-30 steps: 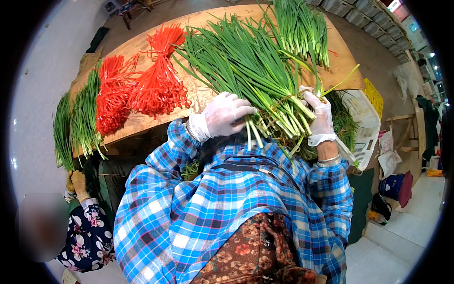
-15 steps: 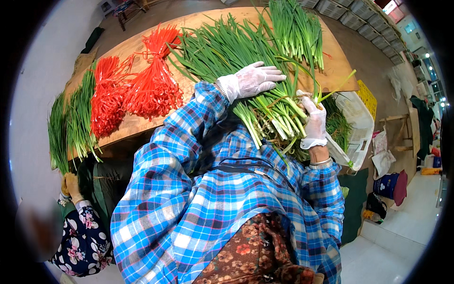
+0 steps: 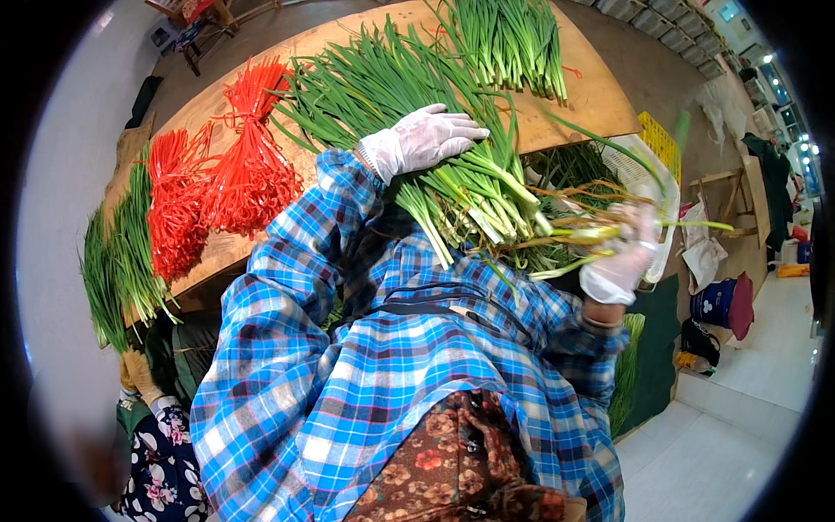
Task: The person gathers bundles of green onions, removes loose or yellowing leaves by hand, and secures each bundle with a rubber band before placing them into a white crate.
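A big heap of garlic chives [image 3: 365, 83] lies over the table's near edge, with green leaves pointing away from me and pale stems [image 3: 474, 196] toward me. My left hand [image 3: 426, 141], in a thin white glove, lies flat across the heap with its fingers stretched out. Off to the right, my gloved right hand [image 3: 622, 257] is smeared by motion. It is closed on a few loose stalks and yellowed leaves [image 3: 587, 233], which stick out on both sides of it.
Red ties [image 3: 252, 170] lie in bundles on the wooden table [image 3: 335, 39]. More chives [image 3: 513, 43] lie at its far right, others [image 3: 122, 244] at the left. A white crate [image 3: 670, 196] with greens stands to the right. A person's gloved hand [image 3: 139, 372] is at lower left.
My right hand has moved right and slightly down, away from the heap, drawing out stalks and yellowed leaves. My left hand stays on the heap. The whole view has shifted a little.
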Tool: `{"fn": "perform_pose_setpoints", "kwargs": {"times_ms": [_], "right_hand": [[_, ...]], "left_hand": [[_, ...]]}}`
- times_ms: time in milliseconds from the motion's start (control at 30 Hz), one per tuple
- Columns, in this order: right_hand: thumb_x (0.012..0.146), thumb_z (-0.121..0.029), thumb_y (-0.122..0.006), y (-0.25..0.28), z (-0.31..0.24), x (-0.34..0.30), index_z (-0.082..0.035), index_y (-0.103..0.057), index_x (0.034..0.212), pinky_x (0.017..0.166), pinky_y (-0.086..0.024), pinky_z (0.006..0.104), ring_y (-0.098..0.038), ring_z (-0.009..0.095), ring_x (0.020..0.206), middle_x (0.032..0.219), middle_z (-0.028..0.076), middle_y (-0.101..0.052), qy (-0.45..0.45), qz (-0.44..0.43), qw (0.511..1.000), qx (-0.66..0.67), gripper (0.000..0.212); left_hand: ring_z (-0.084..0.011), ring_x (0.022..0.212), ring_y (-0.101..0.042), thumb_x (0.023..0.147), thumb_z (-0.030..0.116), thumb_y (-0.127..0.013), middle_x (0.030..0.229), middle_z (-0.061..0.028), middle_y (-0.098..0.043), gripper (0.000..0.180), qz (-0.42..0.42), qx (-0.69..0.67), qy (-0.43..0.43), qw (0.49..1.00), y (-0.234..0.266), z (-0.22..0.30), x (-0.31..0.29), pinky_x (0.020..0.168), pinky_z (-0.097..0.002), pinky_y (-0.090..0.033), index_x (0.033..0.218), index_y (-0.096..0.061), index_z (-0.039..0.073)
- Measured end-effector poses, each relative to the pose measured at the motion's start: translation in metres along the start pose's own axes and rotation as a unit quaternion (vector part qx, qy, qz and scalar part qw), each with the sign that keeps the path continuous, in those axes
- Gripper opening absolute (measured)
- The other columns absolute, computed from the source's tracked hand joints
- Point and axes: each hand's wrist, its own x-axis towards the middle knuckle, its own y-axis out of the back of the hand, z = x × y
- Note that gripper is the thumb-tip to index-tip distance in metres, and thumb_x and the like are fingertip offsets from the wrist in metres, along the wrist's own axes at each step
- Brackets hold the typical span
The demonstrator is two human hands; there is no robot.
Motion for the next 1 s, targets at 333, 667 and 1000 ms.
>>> {"fn": "perform_pose_setpoints", "kwargs": {"times_ms": [333,667,1000], "right_hand": [[0.089,-0.026,-0.049,0.047,-0.054,0.000,-0.005,-0.047,0.111,0.051,-0.039,0.0263,-0.045,0.011,0.058,0.067,0.003,-0.047,0.163,-0.302,0.934,0.103,0.031],[0.086,-0.024,-0.050,0.129,-0.135,0.003,-0.002,-0.048,0.105,0.054,-0.044,0.0285,-0.049,0.016,0.062,0.072,0.006,-0.049,0.393,-0.164,0.900,0.094,0.029],[0.076,-0.038,-0.057,0.101,0.122,0.077,-0.002,-0.060,0.096,0.072,-0.048,0.0356,-0.060,0.025,0.079,0.090,0.018,-0.061,-0.113,-0.288,0.748,-0.588,0.041]], "left_hand": [[-0.0224,0.128,-0.031,0.094,0.043,-0.026,0.134,-0.0063,-0.041,0.047,-0.013,0.000,0.021,1.000,-0.003,-0.006,0.001,0.109,-0.0430,-0.015,0.131,-0.041,0.018],[-0.0238,0.127,-0.034,0.093,0.036,-0.029,0.132,-0.0085,-0.044,0.044,-0.035,-0.017,0.029,0.999,-0.002,-0.004,0.009,0.108,-0.0432,-0.016,0.130,-0.043,0.015],[-0.0249,0.122,-0.040,0.094,0.043,-0.027,0.130,-0.0076,-0.046,0.048,-0.027,-0.009,0.004,1.000,-0.007,-0.009,0.016,0.107,-0.0423,-0.018,0.128,-0.045,0.015]]}}
